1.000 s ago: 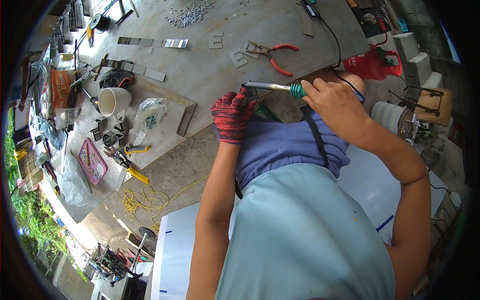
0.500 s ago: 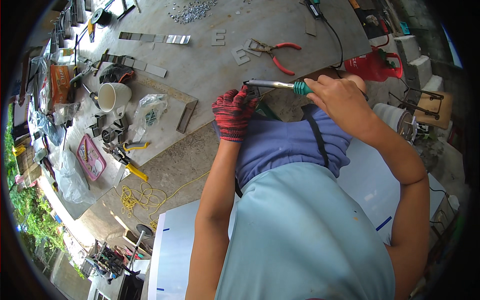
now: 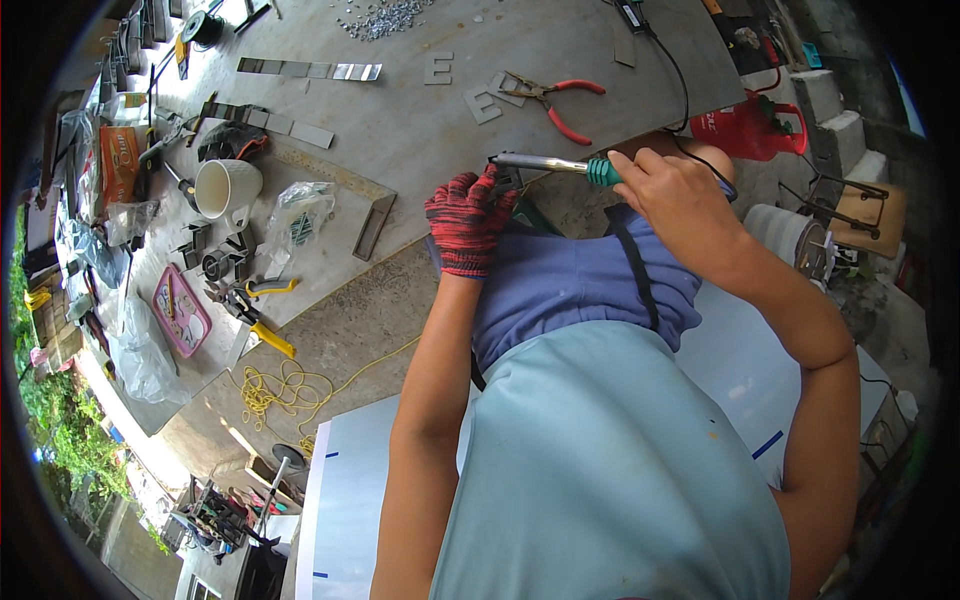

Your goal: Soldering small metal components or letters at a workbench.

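"Pale blue shirt point(image 3: 610, 450) nearest; past it, what are the 2 hands doing?"

"The bare right hand point(image 3: 672, 200) grips a green-handled tool point(image 3: 545, 162) at the near edge of the surface point(image 3: 420, 130). The gloved left hand point(image 3: 465, 225) curls by its dark tip; whether it's closed on something, I can't tell."

"Any change from 0.5 seconds ago?"

"Barely: the view has shifted slightly, and both hands keep their pose. Farther off, red-handled pliers point(image 3: 572, 86) still overlap 1 flat grey cut-out point(image 3: 507, 88)."
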The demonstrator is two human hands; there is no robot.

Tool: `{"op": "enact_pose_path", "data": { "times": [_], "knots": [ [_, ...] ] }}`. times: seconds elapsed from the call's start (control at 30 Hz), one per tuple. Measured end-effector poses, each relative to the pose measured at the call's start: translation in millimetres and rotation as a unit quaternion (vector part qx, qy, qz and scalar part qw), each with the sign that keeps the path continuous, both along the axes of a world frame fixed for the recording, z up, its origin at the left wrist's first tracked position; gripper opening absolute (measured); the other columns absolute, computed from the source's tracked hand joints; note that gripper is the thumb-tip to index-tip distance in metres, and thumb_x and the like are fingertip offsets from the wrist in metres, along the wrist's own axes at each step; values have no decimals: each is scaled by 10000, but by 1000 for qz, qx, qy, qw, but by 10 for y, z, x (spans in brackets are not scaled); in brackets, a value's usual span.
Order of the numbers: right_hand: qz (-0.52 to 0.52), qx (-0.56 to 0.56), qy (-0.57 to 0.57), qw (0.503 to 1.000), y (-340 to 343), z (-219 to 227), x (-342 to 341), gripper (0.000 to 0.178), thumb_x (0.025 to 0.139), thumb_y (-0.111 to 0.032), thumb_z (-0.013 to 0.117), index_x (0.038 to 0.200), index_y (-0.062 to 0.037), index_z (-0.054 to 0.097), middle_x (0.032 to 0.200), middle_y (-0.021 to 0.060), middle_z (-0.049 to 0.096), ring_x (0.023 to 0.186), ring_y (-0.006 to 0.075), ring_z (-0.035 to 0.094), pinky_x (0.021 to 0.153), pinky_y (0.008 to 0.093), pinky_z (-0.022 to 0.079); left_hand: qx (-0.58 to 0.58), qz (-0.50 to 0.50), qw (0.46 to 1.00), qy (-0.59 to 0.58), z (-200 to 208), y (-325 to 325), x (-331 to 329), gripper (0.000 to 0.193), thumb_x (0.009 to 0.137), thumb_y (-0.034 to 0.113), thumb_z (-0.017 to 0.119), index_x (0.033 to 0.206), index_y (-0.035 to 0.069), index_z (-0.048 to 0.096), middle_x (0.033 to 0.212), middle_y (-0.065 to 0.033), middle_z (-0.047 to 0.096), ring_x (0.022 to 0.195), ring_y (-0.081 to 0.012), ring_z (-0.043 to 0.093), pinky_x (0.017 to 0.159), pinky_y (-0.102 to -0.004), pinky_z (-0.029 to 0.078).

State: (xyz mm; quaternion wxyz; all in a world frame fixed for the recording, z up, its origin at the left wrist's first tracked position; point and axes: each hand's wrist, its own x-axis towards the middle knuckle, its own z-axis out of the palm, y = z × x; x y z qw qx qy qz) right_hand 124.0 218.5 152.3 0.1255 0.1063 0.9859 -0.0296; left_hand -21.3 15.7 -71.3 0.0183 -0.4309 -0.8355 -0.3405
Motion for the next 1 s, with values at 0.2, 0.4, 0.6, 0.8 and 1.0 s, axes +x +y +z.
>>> {"op": "enact_pose_path", "data": {
  "times": [0.2, 0.4, 0.6, 0.8, 1.0],
  "knots": [
    [8, 11, 5, 1000, -25, 9, 1, 349, 934, -188, 723, 1225, 3, 696, 915, 116, 672, 763, 266, 698, 681, 393, 572, -1, 6, 1000, 5, -2, 5, 2, 484, 747, 405, 857, 1176, 209, 750, 1060, -104, 701, 882, -333, 641, 758, -479, 507],
    [8, 12, 9, 1000, 9, -1, -6, 359, 938, -192, 720, 1237, 4, 687, 917, 115, 671, 767, 266, 699, 677, 393, 570, -5, 4, 1000, -9, 21, 3, 3, 485, 744, 397, 862, 1175, 206, 748, 1065, -109, 700, 881, -338, 641, 760, -485, 507],
    [-6, 1, 2, 1000, 41, -7, -9, 342, 948, -192, 714, 1232, -5, 677, 914, 125, 667, 769, 291, 705, 675, 405, 570, 7, 4, 1000, -3, 11, 7, 10, 494, 737, 373, 871, 1183, 206, 740, 1060, -116, 698, 876, -346, 641, 765, -488, 512],
    [-7, -18, -15, 1000, 60, 54, -29, 337, 960, -198, 704, 1232, -4, 667, 883, 129, 657, 754, 306, 706, 680, 407, 572, 16, 6, 1000, 5, -17, 8, 4, 501, 727, 366, 878, 1183, 211, 738, 1059, -117, 698, 879, -347, 643, 759, -489, 515],
    [-3, -12, -4, 1000, 29, 49, -12, 343, 958, -200, 706, 1235, -2, 667, 897, 131, 667, 758, 301, 709, 691, 402, 575, 16, 3, 1000, 9, -3, 1, -5, 504, 726, 366, 879, 1183, 205, 737, 1057, -117, 699, 876, -345, 646, 758, -489, 516]
  ]
}}
